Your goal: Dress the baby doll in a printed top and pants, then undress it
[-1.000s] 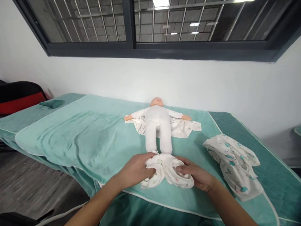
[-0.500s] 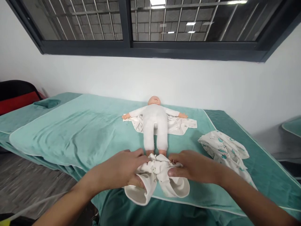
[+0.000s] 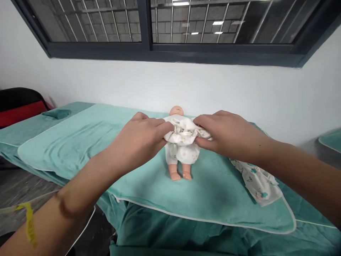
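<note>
A baby doll [image 3: 176, 111] lies on its back on the green mat, head towards the wall and bare feet towards me. White printed baby pants [image 3: 183, 153] cover its legs, with the upper part bunched over its middle. My left hand [image 3: 147, 137] pinches the waist of the pants on the left side. Gripping the same waist on the right is my right hand [image 3: 226, 133], thumb below and fingers above. My hands and the bunched cloth hide the doll's arms and most of its torso.
The light green mat [image 3: 149, 185] lies over a darker green bed cover [image 3: 149, 227]. A white cloth with green print [image 3: 259, 181] lies at the right, partly behind my forearm. A black and red object [image 3: 21, 106] stands far left. The wall and a barred window [image 3: 170, 53] rise behind.
Both hands have moved up from the doll's feet to its middle, drawing the pants up its legs. The feet now stick out below the pant legs.
</note>
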Tool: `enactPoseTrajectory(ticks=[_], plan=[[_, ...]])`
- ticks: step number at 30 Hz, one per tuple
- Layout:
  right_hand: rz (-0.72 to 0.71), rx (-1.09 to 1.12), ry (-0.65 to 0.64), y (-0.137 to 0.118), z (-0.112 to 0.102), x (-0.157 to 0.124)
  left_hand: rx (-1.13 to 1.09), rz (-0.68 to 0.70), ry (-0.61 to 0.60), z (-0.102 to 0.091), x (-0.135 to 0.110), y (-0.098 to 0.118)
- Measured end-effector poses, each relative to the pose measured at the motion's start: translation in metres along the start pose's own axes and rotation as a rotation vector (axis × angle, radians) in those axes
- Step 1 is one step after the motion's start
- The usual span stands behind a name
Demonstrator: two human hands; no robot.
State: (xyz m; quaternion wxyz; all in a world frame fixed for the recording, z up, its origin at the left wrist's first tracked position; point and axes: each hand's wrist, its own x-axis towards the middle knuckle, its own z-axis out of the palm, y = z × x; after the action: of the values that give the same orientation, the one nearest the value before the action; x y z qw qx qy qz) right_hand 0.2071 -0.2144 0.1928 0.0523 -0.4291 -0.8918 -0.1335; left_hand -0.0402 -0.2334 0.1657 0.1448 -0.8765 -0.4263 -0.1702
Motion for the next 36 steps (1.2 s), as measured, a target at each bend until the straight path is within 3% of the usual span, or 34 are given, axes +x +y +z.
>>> enactPoseTrajectory(ticks=[3,6,9,12,18,21,25,27,32,36], plan=[[-0.041,0.006,0.013,-0.010,0.002,-0.002,-0.030,-0.043,0.061,-0.006,0.002,0.004],[-0.068,0.021,-0.028,-0.012,0.003,-0.007,-0.046,-0.124,0.027,-0.010,-0.001,0.006],[-0.036,0.082,-0.034,-0.008,-0.002,-0.010,-0.027,-0.166,-0.018,-0.011,-0.003,0.004],[0.019,0.238,-0.028,-0.007,-0.011,-0.008,-0.052,-0.173,0.039,-0.010,-0.002,0.002],[0.123,0.523,0.053,-0.019,-0.024,-0.002,-0.426,-0.205,0.156,-0.018,-0.003,0.008],[0.123,0.619,0.146,-0.023,-0.028,-0.004,-0.595,-0.177,0.050,-0.022,-0.005,0.009],[0.005,0.654,0.192,-0.019,-0.030,-0.005,-0.721,-0.106,-0.207,-0.025,-0.008,-0.002],[-0.053,0.621,0.199,-0.014,-0.028,-0.005,-0.775,-0.065,-0.251,-0.023,-0.009,-0.011],[-0.080,0.529,0.145,0.008,-0.020,-0.005,-0.568,-0.153,-0.068,-0.009,-0.012,-0.026],[0.070,0.527,0.014,0.025,-0.014,-0.006,-0.432,-0.292,0.094,-0.001,-0.014,-0.027]])
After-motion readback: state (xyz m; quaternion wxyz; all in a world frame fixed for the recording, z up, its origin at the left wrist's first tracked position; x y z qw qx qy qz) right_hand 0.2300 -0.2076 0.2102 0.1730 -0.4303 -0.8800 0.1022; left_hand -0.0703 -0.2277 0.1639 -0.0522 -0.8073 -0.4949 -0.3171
